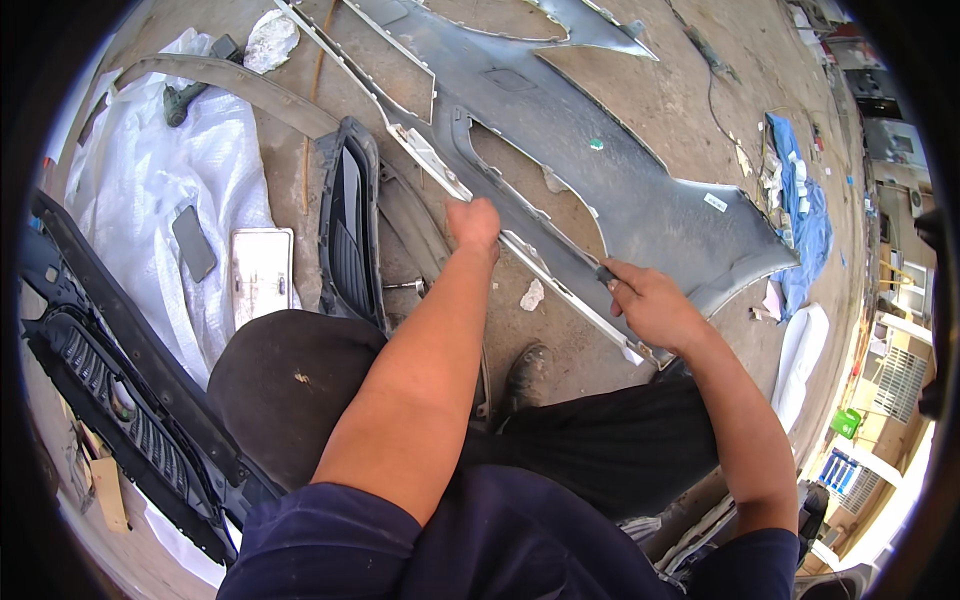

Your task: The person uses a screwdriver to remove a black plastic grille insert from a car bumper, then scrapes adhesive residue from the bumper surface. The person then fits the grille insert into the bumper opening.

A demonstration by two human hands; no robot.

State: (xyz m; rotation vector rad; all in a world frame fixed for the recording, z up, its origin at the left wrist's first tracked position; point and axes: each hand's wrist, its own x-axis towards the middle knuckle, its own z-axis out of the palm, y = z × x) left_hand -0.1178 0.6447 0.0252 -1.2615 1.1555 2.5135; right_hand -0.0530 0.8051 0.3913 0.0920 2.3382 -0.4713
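A large grey bumper cover (pixel 640 190) lies with its inner side up across the ground in front of me, with long openings and a white lower edge. My left hand (pixel 473 225) is closed around that white edge, near its middle. To the right, my right hand (pixel 650 305) pinches a small dark piece (pixel 606 274) at the rim of the long opening. Whether this is a tool's handle or a clip I cannot tell, since the fingers cover most of it. A black slatted grille insert (pixel 355 220) stands left of my left hand.
A phone (pixel 194 243) and a white rectangular plate (pixel 262 275) lie on a white plastic sheet (pixel 240 165) at left. A dark drill-shaped tool (pixel 180 103) rests farther back. Another black grille assembly (pixel 120 400) runs along the left. Blue plastic (pixel 805 215) lies at right.
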